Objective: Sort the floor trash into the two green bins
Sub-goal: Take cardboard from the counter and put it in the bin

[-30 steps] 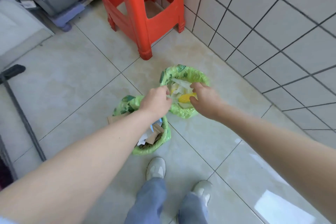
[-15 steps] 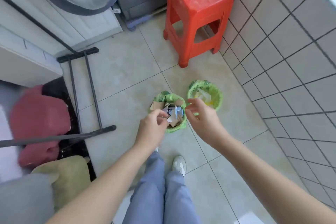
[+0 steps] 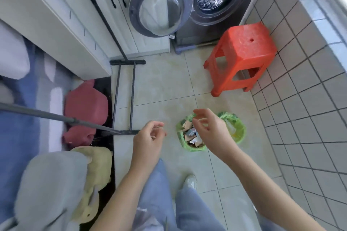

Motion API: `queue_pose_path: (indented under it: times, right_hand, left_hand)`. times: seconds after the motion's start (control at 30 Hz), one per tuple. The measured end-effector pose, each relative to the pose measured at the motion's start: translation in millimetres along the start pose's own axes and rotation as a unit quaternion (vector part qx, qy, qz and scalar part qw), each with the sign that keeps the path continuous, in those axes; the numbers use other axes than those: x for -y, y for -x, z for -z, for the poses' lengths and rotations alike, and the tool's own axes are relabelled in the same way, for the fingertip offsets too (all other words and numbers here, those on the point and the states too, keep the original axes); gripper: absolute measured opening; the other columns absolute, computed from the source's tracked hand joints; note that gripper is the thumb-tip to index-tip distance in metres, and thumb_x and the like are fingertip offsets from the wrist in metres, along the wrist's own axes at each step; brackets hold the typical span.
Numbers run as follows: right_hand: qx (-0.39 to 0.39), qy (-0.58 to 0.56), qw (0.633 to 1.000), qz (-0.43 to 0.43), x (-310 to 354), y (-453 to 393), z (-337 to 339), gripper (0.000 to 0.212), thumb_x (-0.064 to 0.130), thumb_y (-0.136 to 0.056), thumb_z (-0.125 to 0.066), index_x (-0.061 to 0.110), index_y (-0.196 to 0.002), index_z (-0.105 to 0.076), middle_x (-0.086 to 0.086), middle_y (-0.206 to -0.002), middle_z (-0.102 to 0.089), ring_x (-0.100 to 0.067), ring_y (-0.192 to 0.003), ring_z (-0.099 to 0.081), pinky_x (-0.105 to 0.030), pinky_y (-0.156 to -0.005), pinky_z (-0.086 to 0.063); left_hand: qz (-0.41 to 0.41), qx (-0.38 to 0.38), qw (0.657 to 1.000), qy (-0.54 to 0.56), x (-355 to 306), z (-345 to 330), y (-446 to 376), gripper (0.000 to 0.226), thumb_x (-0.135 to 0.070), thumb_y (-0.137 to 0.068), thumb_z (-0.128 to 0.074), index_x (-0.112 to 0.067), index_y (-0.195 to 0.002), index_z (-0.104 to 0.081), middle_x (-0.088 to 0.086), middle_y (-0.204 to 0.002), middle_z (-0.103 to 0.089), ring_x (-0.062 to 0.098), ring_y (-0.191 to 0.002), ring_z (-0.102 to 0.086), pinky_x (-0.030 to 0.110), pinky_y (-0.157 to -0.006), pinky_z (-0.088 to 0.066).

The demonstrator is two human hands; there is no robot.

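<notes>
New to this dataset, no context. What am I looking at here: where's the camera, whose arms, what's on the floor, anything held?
There is no machine: a person wears one wide-angle camera on the head, looking down, so you see their own arms, jeans and shoes. The left hand and right hand hang in the air above the floor, fingers loosely curled, and neither appears to hold anything. On the tiled floor stand two small bins lined with green bags: the nearer bin is full of paper and card scraps, the farther bin holds something pale and yellow, partly hidden by the right hand. Around them are a red stool, a washing machine with its door open, and a black rack.
</notes>
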State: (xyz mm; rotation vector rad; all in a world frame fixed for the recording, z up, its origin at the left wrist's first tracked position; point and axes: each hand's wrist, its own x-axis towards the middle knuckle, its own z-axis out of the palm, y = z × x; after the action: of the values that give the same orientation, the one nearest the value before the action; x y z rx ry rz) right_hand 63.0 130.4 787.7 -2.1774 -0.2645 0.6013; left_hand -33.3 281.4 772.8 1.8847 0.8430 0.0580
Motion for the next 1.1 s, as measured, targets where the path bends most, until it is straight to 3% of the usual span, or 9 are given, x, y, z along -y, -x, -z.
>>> queue_pose_path:
  times: [0.2, 0.33, 0.43, 0.57, 0.77, 0.97, 1.1]
  right_hand:
    - [-0.007, 0.03, 0.998, 0.047, 71.2, -42.6, -26.6, 0.027, 0.019, -0.093, -0.054, 0.015, -0.12, -0.055, 0.005, -0.102, -0.063, -0.008, -0.095, -0.059, -0.029, -0.09, -0.049]
    - [-0.016, 0.049, 0.996, 0.071, 115.1, -81.1, -44.0, 0.027, 0.022, -0.093, -0.054, 0.019, -0.12, -0.053, 0.007, -0.101, -0.061, -0.007, -0.095, -0.058, -0.033, -0.09, -0.049]
    - [-0.034, 0.047, 0.995, 0.077, 147.3, -108.7, -51.0, 0.027, 0.022, -0.093, -0.054, 0.019, -0.12, -0.053, 0.009, -0.1, -0.061, -0.007, -0.095, -0.058, -0.032, -0.089, -0.049]
    - [-0.067, 0.027, 0.994, 0.084, 183.3, -141.3, -54.0, 0.027, 0.02, -0.093, -0.055, 0.018, -0.12, -0.055, 0.008, -0.099, -0.062, -0.007, -0.094, -0.059, -0.029, -0.087, -0.049]
    - [-0.099, -0.016, 0.992, 0.073, 221.3, -199.3, -48.2, 0.025, 0.02, -0.093, -0.055, 0.02, -0.118, -0.056, 0.012, -0.096, -0.062, 0.001, -0.093, -0.057, -0.019, -0.081, -0.046]
    - [-0.13, -0.04, 0.988, 0.081, 255.4, -277.5, -27.6, 0.025, 0.018, -0.091, -0.055, 0.02, -0.116, -0.057, 0.009, -0.095, -0.064, 0.0, -0.091, -0.058, -0.019, -0.078, -0.047]
    - [-0.13, -0.039, 0.986, 0.097, 279.7, -342.2, -4.1, 0.025, 0.019, -0.091, -0.055, 0.021, -0.116, -0.056, 0.012, -0.096, -0.062, 0.002, -0.092, -0.057, -0.022, -0.08, -0.048]
  left_hand:
    - [-0.019, -0.022, 1.0, -0.006, -10.1, 73.9, -43.8, 0.024, -0.008, -0.09, -0.055, -0.032, -0.087, -0.06, -0.009, -0.073, -0.069, -0.001, -0.073, -0.065, 0.018, -0.067, -0.05]
    - [-0.06, -0.048, 0.997, -0.028, -24.9, 126.7, -100.3, 0.016, -0.009, -0.09, -0.055, -0.022, -0.092, -0.064, -0.01, -0.073, -0.069, 0.002, -0.072, -0.065, 0.021, -0.066, -0.05]
    - [-0.084, -0.053, 0.995, -0.024, -42.7, 156.0, -138.2, 0.015, -0.01, -0.089, -0.055, -0.022, -0.092, -0.064, -0.011, -0.074, -0.068, 0.001, -0.075, -0.064, 0.014, -0.068, -0.049]
    - [-0.092, -0.049, 0.995, -0.002, -66.0, 176.7, -183.5, 0.016, -0.011, -0.09, -0.054, -0.023, -0.093, -0.064, -0.009, -0.076, -0.069, -0.002, -0.076, -0.063, 0.006, -0.065, -0.043]
    - [-0.101, -0.058, 0.992, 0.04, -100.2, 179.9, -251.9, 0.019, -0.008, -0.09, -0.053, -0.024, -0.09, -0.063, -0.008, -0.074, -0.068, -0.003, -0.073, -0.064, 0.007, -0.064, -0.043]
    - [-0.118, -0.063, 0.989, 0.066, -143.7, 174.8, -327.7, 0.017, -0.009, -0.089, -0.055, -0.022, -0.09, -0.064, -0.008, -0.073, -0.069, 0.008, -0.075, -0.065, 0.028, -0.074, -0.052]
    - [-0.131, -0.069, 0.986, 0.076, -181.6, 167.9, -387.6, 0.017, -0.009, -0.089, -0.055, -0.022, -0.09, -0.065, -0.006, -0.072, -0.069, 0.005, -0.073, -0.066, 0.029, -0.074, -0.053]
